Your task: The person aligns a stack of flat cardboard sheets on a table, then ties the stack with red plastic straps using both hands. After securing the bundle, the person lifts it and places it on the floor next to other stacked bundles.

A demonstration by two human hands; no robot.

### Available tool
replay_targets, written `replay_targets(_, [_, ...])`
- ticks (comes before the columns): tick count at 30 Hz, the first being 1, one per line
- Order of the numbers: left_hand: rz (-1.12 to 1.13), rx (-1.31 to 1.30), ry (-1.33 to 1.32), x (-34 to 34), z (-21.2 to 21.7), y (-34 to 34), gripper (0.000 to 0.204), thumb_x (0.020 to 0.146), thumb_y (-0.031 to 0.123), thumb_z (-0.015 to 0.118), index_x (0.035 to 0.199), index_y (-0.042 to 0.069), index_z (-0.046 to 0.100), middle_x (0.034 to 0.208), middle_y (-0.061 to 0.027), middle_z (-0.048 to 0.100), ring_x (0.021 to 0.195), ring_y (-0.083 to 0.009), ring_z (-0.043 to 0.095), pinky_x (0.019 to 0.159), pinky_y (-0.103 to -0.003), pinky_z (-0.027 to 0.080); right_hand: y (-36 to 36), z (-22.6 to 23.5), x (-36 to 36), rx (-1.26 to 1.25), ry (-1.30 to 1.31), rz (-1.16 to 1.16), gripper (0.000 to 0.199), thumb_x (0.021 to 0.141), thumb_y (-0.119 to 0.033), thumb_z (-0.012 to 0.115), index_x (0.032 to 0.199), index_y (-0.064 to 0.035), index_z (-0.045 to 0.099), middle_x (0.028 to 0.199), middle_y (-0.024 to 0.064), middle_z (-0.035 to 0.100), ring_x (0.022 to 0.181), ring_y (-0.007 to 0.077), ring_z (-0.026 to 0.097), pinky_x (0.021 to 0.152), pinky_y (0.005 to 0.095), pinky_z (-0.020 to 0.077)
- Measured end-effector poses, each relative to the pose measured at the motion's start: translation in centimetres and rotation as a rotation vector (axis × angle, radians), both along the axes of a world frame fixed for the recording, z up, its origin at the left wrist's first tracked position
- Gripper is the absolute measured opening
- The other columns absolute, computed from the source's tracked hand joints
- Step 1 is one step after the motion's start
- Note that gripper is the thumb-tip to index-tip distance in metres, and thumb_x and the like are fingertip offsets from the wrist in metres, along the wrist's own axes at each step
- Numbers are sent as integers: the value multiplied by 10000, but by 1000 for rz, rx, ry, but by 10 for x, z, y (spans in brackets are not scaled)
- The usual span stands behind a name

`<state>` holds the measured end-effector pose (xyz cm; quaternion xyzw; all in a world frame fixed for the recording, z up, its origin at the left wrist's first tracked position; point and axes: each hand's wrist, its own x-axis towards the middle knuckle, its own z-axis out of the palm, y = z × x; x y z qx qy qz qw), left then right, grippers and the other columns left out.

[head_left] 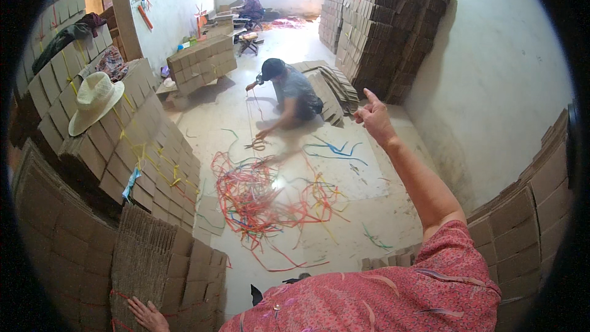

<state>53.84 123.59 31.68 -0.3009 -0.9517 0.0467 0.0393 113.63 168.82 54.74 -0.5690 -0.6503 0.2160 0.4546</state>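
Brown corrugated cardboard stacks (147,147) line the room. Orange, red, blue and green plastic straps (258,200) tangle across the pale grey floor (369,209). A cream straw hat (93,101) rests there; the sleeve (399,298) is pink, patterned.

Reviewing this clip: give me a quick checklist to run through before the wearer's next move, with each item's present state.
1. Left hand resting on the cardboard stack: ok.
2. Right hand free: ok, raised, finger pointing, holds nothing.
3. Stack tied: cannot tell; red strap at its lower edge only.
4. Floor ahead free of trip hazards: not ok, tangled straps.
5. Crouching co-worker apart from wearer: ok.
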Motion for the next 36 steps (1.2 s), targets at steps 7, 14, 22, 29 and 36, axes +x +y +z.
replay_targets(7, [100, -68, -50, 9, 17, 6, 594, 951, 464, 245, 1432, 122, 178, 1500, -96, 99, 1383, -304, 65, 1052, -541, 185, -20, -35, 2, -102, 69, -39, 613, 773, -17, 477, 1357, 40, 298, 670, 128, 617, 556, 147, 582, 529, 268, 481])
replay_targets(14, [207, -207, -16, 9, 8, 14, 559, 970, 424, 203, 1449, 153, 109, 1513, -39, 40, 1378, -280, 99, 1076, -513, 171, -54, -77, 7, -257, 176, 18, 640, 754, -26, 498, 1357, 40, 298, 689, 99, 619, 553, 136, 574, 491, 247, 451])
replay_targets(22, [193, -160, -2, 8, 1, 13, 563, 967, 434, 205, 1448, 156, 114, 1513, -37, 43, 1377, -282, 108, 1071, -513, 184, -80, -79, -21, -342, 115, 198, 641, 793, -52, 513, 1380, 12, 266, 773, 76, 643, 644, 115, 599, 540, 230, 453])
replay_targets(29, [174, -133, -17, 9, 4, 15, 564, 966, 431, 214, 1447, 154, 116, 1512, -46, 50, 1375, -286, 113, 1079, -494, 175, -89, -63, -45, -335, 162, 306, 603, 824, -48, 502, 1379, 4, 273, 801, 81, 649, 659, 111, 601, 576, 229, 461])
replay_targets(36, [162, -160, 19, 7, -1, 12, 559, 968, 427, 214, 1446, 149, 126, 1509, -57, 75, 1370, -286, 134, 1090, -464, 164, -104, -77, -56, -333, 135, 379, 597, 830, -39, 510, 1375, 13, 270, 796, 81, 647, 657, 101, 591, 607, 229, 478])
